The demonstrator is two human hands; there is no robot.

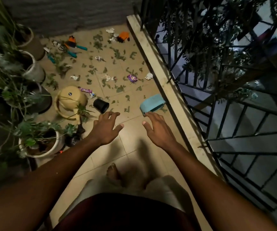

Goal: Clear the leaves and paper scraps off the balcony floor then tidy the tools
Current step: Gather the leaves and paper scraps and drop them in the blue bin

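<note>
Both your grips are apart, holding nothing: left hand [107, 129] spread with fingers bent, right hand [159, 130] flat, fingertips just beside the smooth teal dustpan [152, 103] at the right edge of the floor [131, 144]. Green leaves [120, 89] and crumpled paper scraps [149, 76] litter its glossy tiles; teal-handled tools [72, 45] lie near its far left corner.

The tiled floor [134, 144] before me is strewn with leaves [120, 89] and paper scraps [149, 76] farther off. A tan bucket [71, 100] and black pot [101, 105] lie tipped at left, a teal dustpan [152, 103] by the right kerb [159, 67], and teal-handled tools [72, 47] far left.
</note>
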